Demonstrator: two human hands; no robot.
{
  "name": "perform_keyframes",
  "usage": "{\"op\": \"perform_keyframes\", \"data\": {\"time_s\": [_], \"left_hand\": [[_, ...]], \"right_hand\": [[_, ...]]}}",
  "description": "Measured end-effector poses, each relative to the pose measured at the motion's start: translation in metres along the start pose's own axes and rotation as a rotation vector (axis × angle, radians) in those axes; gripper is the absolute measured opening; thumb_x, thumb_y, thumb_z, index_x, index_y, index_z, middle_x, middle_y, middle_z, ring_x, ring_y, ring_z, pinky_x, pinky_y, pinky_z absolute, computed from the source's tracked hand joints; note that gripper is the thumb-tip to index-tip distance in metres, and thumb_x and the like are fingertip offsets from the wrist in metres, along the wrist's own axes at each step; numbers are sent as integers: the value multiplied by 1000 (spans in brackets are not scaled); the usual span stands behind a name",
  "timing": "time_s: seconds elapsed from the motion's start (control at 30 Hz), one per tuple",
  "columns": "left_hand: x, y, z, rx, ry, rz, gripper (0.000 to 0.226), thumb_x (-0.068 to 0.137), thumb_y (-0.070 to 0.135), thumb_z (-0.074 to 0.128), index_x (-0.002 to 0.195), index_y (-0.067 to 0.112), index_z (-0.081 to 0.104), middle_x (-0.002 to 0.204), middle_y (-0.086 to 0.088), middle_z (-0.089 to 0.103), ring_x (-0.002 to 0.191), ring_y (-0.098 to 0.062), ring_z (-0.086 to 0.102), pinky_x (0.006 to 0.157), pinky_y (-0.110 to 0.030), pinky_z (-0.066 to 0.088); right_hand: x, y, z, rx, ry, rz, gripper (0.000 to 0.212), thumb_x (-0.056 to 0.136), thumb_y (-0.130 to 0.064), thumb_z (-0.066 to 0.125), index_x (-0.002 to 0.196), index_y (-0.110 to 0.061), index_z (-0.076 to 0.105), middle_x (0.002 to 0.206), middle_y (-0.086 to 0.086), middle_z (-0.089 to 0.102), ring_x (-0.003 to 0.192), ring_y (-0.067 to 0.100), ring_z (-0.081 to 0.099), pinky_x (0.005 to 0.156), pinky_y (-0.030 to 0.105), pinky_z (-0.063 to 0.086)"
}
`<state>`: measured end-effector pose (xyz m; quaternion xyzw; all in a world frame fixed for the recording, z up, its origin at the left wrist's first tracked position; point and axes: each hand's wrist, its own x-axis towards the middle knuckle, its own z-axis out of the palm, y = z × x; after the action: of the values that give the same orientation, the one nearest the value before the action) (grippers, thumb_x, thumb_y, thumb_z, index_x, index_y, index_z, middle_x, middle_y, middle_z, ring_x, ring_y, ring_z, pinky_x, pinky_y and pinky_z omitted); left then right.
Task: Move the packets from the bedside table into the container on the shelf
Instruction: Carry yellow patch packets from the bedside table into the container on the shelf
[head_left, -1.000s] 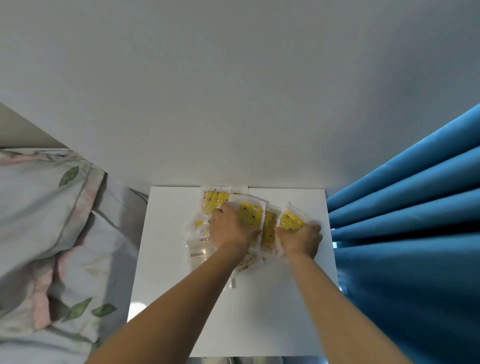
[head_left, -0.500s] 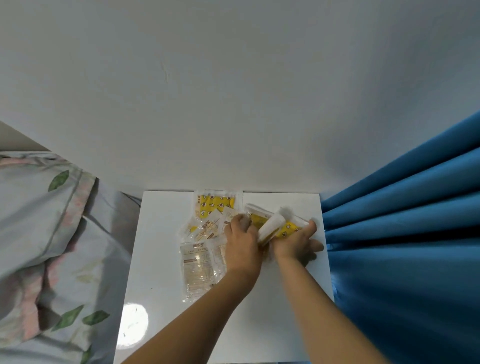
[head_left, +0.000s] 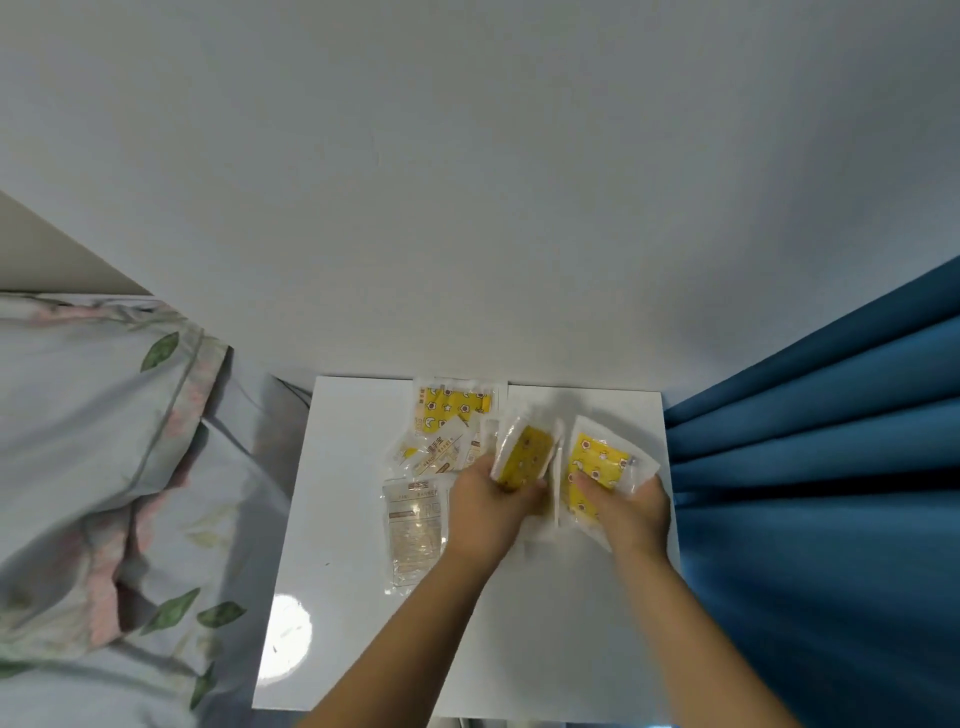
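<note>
Glossy white bedside table (head_left: 363, 649), left hand (head_left: 485, 512) gripping crinkly yellow packet (head_left: 524, 454), right hand (head_left: 631, 512) seemingly pinching another (head_left: 597, 462)

A: that bedside table (head_left: 363, 597) is super glossy, smooth white top, you can see a bright light blob bouncing off it.

B: yep. The packets (head_left: 415, 525) look like thin crinkly clear plastic, shiny, with yellow or beige printed inserts.

A: curtain (head_left: 810, 493) is blue cloth, matt, heavy folds. Bedding (head_left: 104, 467) is soft floral cloth, rumpled.

B: and the wall (head_left: 467, 182) is just flat matt paint.
</note>
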<state>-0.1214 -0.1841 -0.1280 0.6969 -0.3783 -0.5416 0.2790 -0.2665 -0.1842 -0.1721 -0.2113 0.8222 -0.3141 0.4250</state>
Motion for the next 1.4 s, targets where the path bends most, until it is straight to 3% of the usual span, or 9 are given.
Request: {"op": "perform_keyframes", "data": {"time_s": [0.17,0.27,0.4,0.5,0.63,0.83,1.0,1.17,1.4], "left_hand": [[-30,-18,-61,-338,116,-92,21,75,2,78,93,12,73,84,-4,77,77,-19,73,66,-28,59],[-40,-34,-91,-407,142,-154,21,76,3,76,96,6,72,87,-10,76,81,-27,73,64,-30,58],[-49,-49,-114,-403,154,-232,18,75,16,82,91,9,76,85,-10,77,83,-32,71,73,-38,57],[-53,-55,-126,-432,191,-282,17,88,29,68,93,14,75,87,-8,77,86,-29,72,83,-42,57],[-59,-59,-137,-464,182,-301,24,91,38,60,94,20,74,89,-4,77,86,-23,72,79,-37,56],[-59,-71,-141,-446,153,-325,27,91,41,60,99,18,74,91,-5,77,89,-26,73,85,-43,57],[-54,-74,-135,-410,111,-345,31,90,42,61,103,17,73,94,-6,77,91,-28,72,87,-44,57],[-54,-73,-136,-389,95,-339,29,90,42,61,102,18,73,94,-6,76,91,-28,72,89,-45,57],[-59,-75,-143,-399,94,-350,25,91,37,61,100,17,73,91,-6,77,88,-28,73,84,-43,58]], "right_hand": [[-16,-17,-6,184,-317,85,19,73,-13,81,89,-10,71,84,6,76,73,20,72,70,36,60],[-47,-7,24,-8,-501,140,21,69,-20,85,84,-10,75,73,1,75,66,14,71,65,31,60],[-81,14,70,-481,-281,-54,50,62,-46,83,102,-20,68,116,2,59,108,28,59,83,31,50],[-109,19,81,-641,-127,-154,58,66,-52,79,113,-25,59,130,3,36,116,33,43,86,40,46],[-115,31,90,-581,-128,-167,50,70,-43,80,111,-20,63,128,6,37,109,30,52,89,44,52],[-112,30,90,-425,-44,-122,47,63,-30,88,103,-13,69,138,11,33,122,32,34,94,40,45],[-108,24,94,-371,-52,-213,36,67,-18,85,96,-8,65,132,7,35,95,14,42,78,24,43],[-106,21,102,-497,-71,-142,52,63,-38,86,104,-14,65,121,13,56,114,36,48,90,41,46],[-108,17,93,-484,-147,-390,30,80,-25,75,105,-17,61,114,8,53,93,24,56,67,24,41]]}}
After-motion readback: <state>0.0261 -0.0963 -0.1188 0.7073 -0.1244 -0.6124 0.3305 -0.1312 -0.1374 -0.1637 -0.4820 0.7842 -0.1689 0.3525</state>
